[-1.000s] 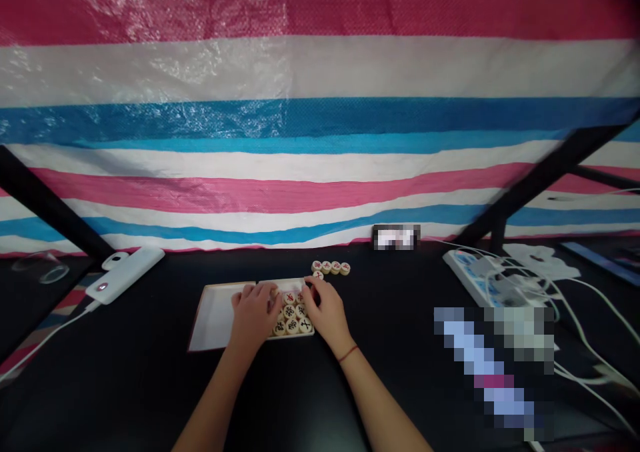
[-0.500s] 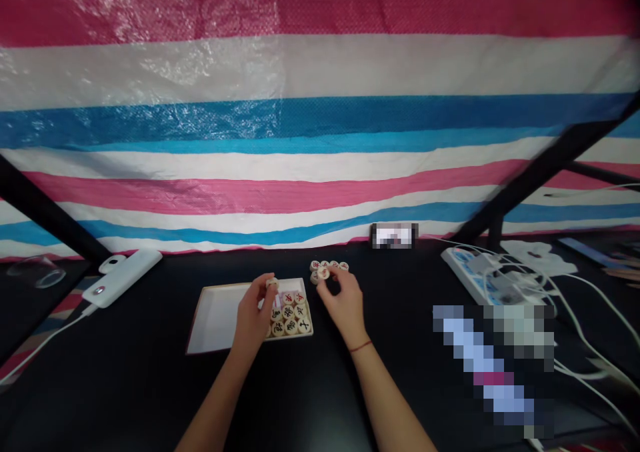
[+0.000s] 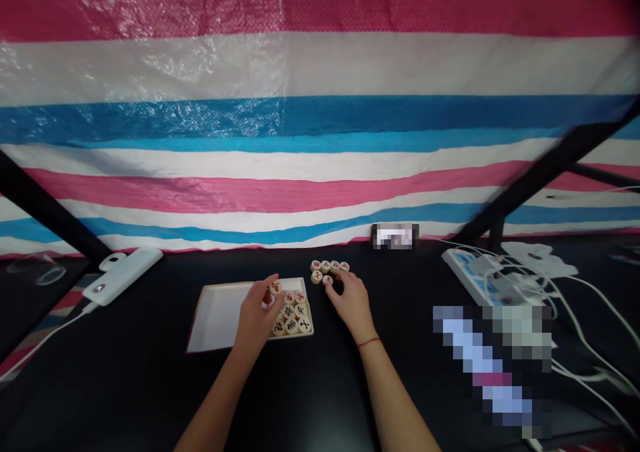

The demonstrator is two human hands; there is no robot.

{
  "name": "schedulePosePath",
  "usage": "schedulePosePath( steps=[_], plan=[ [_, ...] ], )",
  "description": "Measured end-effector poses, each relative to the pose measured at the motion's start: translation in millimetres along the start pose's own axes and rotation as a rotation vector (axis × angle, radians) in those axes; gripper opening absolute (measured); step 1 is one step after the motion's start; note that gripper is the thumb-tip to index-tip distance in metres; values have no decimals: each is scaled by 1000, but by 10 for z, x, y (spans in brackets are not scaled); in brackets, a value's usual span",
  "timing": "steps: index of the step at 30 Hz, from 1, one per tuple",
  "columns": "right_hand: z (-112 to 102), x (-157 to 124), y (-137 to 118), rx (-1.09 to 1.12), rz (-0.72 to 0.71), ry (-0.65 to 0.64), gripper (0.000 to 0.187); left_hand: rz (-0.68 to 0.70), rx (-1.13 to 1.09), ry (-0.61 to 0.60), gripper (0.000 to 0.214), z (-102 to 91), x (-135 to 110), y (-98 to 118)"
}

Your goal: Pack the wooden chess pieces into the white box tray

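Observation:
A shallow white tray (image 3: 217,315) lies on the black table, with several round wooden chess pieces (image 3: 293,315) packed in its right end. My left hand (image 3: 257,315) is over the tray and pinches one chess piece (image 3: 275,287) between thumb and fingertips. Behind the tray, more chess pieces (image 3: 329,267) sit in a short row, with two in front of them. My right hand (image 3: 353,300) rests on the table beside those two, its fingertips touching a piece (image 3: 328,281); its fingers are curled.
A white power bank (image 3: 123,275) with a cable lies at the left, beside a clear glass (image 3: 37,269). A power strip (image 3: 480,275) with tangled white cables sits at the right. A striped tarp hangs behind the table, crossed by black frame bars.
My right hand moved out of the tray to the row behind it and set a piece down there. My left hand lifted one piece out of the tray.

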State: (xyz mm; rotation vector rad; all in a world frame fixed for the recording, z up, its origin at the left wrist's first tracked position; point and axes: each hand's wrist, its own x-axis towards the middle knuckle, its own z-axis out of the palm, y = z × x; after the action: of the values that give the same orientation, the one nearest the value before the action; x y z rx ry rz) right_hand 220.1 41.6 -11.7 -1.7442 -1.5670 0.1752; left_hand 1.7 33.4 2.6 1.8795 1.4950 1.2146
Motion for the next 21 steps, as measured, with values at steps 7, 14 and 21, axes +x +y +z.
schedulePosePath(
  steps=[7,14,21],
  plan=[
    [-1,-229,-575,475,-213,-252,21,213,97,-85,32,77,-94,14],
    [13,-178,-462,427,-80,-98,22,317,165,-105,39,85,-89,-2],
    [20,-23,64,42,5,42,22,261,225,-119,29,3,-43,2]
  ],
)
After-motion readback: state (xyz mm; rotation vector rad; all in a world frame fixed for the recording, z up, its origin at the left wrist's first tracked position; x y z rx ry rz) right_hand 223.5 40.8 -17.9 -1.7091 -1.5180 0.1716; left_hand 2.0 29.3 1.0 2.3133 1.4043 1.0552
